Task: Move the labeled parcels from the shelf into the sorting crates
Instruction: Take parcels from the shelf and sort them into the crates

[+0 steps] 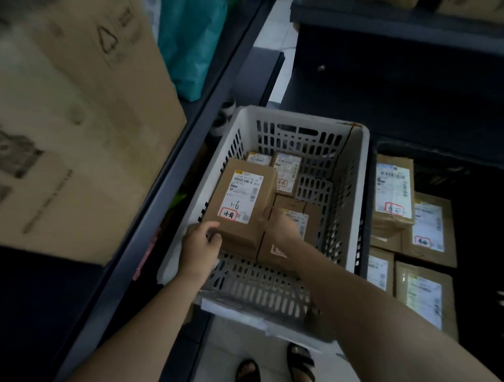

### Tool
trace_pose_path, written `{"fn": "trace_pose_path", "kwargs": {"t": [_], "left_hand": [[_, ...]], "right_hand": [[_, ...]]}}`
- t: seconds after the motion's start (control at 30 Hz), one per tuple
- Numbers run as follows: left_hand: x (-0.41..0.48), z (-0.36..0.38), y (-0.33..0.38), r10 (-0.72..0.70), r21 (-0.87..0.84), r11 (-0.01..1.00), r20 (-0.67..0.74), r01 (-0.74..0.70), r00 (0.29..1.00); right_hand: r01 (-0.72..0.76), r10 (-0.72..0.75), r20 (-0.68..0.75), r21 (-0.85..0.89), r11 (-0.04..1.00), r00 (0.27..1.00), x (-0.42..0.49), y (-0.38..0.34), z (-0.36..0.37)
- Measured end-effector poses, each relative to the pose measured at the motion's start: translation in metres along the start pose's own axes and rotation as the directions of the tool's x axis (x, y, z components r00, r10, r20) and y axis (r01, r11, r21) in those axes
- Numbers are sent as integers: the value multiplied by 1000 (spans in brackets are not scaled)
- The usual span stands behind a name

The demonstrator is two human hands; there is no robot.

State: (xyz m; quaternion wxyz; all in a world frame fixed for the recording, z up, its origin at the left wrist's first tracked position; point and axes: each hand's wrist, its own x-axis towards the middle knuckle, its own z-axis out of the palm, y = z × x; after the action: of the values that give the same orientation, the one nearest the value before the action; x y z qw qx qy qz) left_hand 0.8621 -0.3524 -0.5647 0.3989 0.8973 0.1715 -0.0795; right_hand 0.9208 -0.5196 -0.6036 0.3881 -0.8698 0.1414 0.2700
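Note:
A brown labeled parcel (241,199) marked "1-6" with a red-circled tag is inside the white slotted crate (356,187), lying over other parcels. My left hand (200,247) grips its near left corner. My right hand (279,224) holds its near right edge, fingers tucked under it. More labeled parcels (287,172) lie deeper in the crate, and another one (289,235) sits under my right wrist.
A black crate (372,186) to the right holds several labeled parcels (392,191). A large cardboard box (71,125) and a teal bag (194,44) sit on the dark shelf (169,153) at left. My sandalled feet (280,367) stand on the tiled floor below.

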Motion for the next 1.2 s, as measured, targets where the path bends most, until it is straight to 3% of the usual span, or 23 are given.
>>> {"fn": "trace_pose_path", "kwargs": {"t": [0.2,0.37,0.5,0.63,0.83,0.97,1.2], "left_hand": [[-35,-44,33,168,215,963,3,-164,986],[-90,-92,59,255,375,903,-77,-209,964],[-160,-130,73,293,466,868,-199,-173,935],[-251,-169,79,277,522,850,-333,-68,901],[-403,-266,91,320,585,806,-554,86,768],[-512,-334,84,320,561,794,-714,234,623],[-725,-405,19,216,458,665,-875,591,434]], "right_hand": [[250,-285,-14,-441,862,958,-70,-27,-48],[403,-498,60,-673,620,865,-142,-64,-78],[510,-652,145,-753,415,744,-205,-77,-92],[642,-813,219,-732,228,539,-279,-94,-96],[804,-957,259,-593,-50,131,-427,-162,-67],[855,-953,244,-441,-274,-180,-539,-204,-30],[825,-836,265,-185,-534,-481,-739,-219,84]]}}
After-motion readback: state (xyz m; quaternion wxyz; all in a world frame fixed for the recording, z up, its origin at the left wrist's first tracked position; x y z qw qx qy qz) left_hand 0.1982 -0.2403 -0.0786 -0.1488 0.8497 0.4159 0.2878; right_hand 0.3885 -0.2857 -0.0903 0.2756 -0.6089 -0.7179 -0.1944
